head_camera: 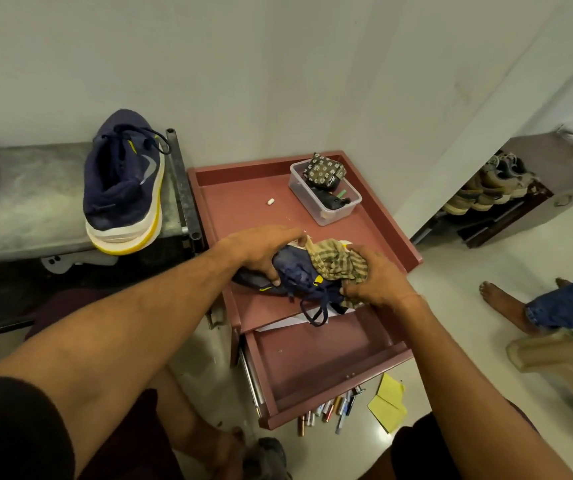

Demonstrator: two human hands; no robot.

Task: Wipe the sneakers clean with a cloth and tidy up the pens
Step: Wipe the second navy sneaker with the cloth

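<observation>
A navy sneaker point(293, 273) lies on its side on top of the reddish-brown cabinet point(240, 192). My left hand point(261, 245) grips it from the left, thumb on its upper. My right hand point(377, 277) holds a checked green-and-beige cloth point(338, 261) bunched against the sneaker's right side. Its laces hang over the cabinet's front edge. The second navy sneaker point(124, 183), with a white and yellow sole, stands heel toward me on the grey metal bench point(32, 202) at left. Several pens point(330, 408) lie on the floor below the open drawer point(319, 358).
A clear plastic box point(325, 194) with a flowered pouch and small items sits at the cabinet's back right; a small white piece point(270, 201) lies nearby. Yellow papers point(389, 401) lie on the floor. Another person's bare foot point(501, 299) stands at right. A shoe rack point(492, 192) stands beyond.
</observation>
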